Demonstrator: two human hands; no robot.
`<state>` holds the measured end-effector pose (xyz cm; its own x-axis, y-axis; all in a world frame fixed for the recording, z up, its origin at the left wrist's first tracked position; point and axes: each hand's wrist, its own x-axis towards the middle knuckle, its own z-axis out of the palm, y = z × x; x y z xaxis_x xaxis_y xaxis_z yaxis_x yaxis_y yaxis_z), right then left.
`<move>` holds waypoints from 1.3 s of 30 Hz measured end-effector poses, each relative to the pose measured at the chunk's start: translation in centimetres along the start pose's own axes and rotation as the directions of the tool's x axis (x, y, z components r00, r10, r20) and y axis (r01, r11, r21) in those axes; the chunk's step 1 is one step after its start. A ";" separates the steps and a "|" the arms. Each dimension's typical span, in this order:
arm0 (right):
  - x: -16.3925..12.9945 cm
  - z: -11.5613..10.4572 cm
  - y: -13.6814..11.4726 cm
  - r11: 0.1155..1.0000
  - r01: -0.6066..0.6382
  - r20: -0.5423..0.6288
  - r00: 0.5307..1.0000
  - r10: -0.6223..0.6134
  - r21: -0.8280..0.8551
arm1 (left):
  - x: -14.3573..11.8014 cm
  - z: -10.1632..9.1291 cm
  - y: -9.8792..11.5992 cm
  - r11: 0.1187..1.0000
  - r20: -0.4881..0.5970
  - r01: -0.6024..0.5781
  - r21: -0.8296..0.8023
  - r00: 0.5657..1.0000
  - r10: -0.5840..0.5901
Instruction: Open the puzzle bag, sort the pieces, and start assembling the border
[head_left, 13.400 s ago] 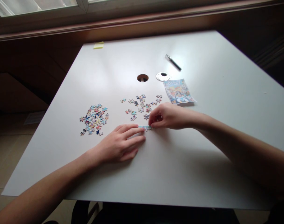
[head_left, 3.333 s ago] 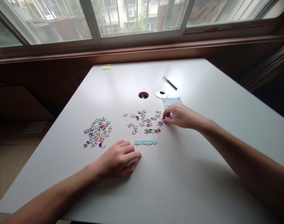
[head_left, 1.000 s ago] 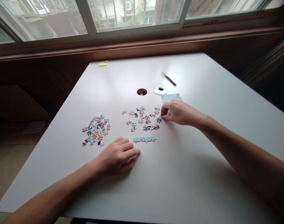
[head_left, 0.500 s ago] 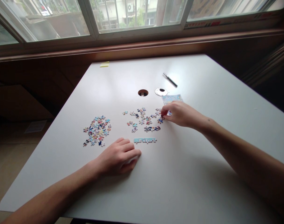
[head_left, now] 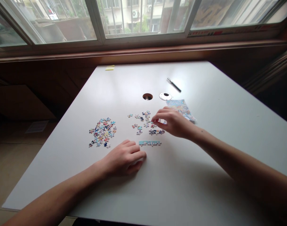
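Note:
My left hand (head_left: 128, 158) rests on the white table (head_left: 171, 188), its fingers curled in and closed, with no object showing in them. Just beyond its fingertips lies a joined strip of light-blue jigsaw pieces (head_left: 149, 143). My right hand (head_left: 170, 121) is above the loose jigsaw pieces (head_left: 139, 127) in the middle. Its thumb and forefinger pinch a small jigsaw piece (head_left: 154, 121), mostly hidden by the fingertips. Below that hand lies a darker row of jigsaw pieces (head_left: 156, 132). A heap of mixed pieces (head_left: 102, 131) sits to the left.
A printed picture sheet (head_left: 181, 107) lies beyond my right hand, partly covered by it. Further back are a round cable hole (head_left: 147, 96), its metal cover (head_left: 165, 96) and a pen (head_left: 174, 84). A yellow sticky note (head_left: 110, 67) is at the far left corner.
My right hand has moved left across the loose pieces, uncovering more of the picture sheet. My left hand stays by the blue strip. The whole view has shifted slightly.

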<state>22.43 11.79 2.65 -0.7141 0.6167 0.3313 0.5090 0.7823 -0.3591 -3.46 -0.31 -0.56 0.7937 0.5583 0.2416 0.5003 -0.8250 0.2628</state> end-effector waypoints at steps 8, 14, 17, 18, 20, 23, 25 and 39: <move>3.9 2.7 -1.2 0.982 0.184 0.204 0.964 -0.172 -0.038 | -0.1 0.3 -0.3 0.999 -0.024 -0.017 0.036 1.000 0.018; 4.5 3.0 -1.5 0.974 0.204 0.303 0.938 -0.166 -0.098 | -0.1 0.5 -0.3 0.999 -0.022 -0.012 0.042 1.000 0.013; 4.7 2.8 -2.0 0.972 0.204 0.324 0.933 -0.158 -0.114 | -0.1 0.5 -0.3 0.999 -0.020 -0.017 0.045 1.000 0.018; 4.8 2.8 -2.1 0.974 0.195 0.325 0.934 -0.148 -0.116 | -0.1 0.5 -0.3 0.999 -0.021 -0.020 0.046 1.000 0.021; 4.8 2.6 -2.4 0.986 0.129 0.299 0.950 -0.093 -0.103 | -0.1 0.5 -0.4 0.999 -0.025 -0.021 0.047 0.999 0.023; 4.3 2.4 -2.7 0.984 -0.153 0.172 0.976 0.135 0.094 | -0.2 0.4 -0.4 0.999 -0.029 -0.020 0.042 0.999 0.021; 3.5 2.1 -3.0 0.855 -0.340 0.125 0.940 0.316 0.392 | -0.2 0.5 -0.4 0.999 -0.030 -0.020 0.034 0.999 0.021; -2.0 0.2 -3.1 0.497 -0.388 0.162 0.885 0.437 0.777 | -0.3 0.5 -0.5 1.000 -0.018 -0.021 0.008 1.000 0.021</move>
<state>22.18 8.08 2.96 -0.4869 0.8734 -0.0053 0.1564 0.0813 -0.9843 -3.75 -0.11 -1.17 0.7976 0.5423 0.2642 0.4864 -0.8372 0.2501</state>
